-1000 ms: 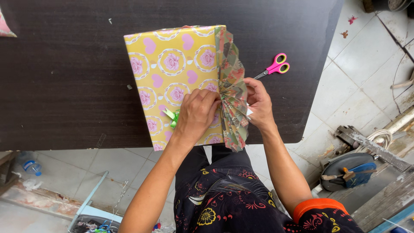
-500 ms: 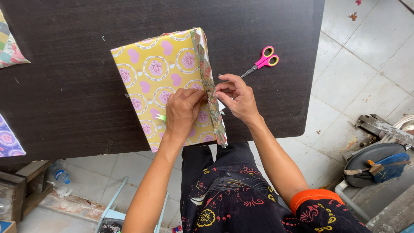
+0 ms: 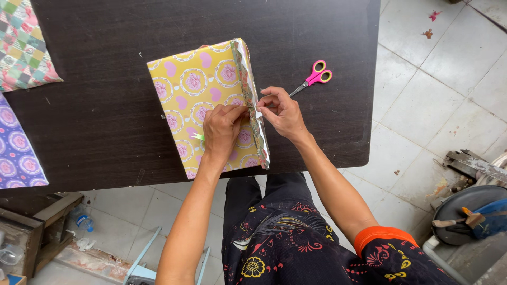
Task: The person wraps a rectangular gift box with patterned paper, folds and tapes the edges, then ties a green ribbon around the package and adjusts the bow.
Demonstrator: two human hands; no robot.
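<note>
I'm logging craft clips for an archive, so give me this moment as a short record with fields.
Setting: dark wooden table over a tiled floor, seen from above
Main object: box wrapped in yellow floral paper, lying flat on the table
Left hand: pressed flat on top of the box, near its right edge
Right hand: pinching the folded paper flap at the box's right side
Nearby tool: pink-handled scissors, on the table right of the box, untouched
Other items: patterned paper sheets at the table's left edge

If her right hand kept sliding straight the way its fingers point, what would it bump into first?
The right hand points left, so its fingers would first meet the folded paper edge of the yellow wrapped box, then probably the left hand.
</note>
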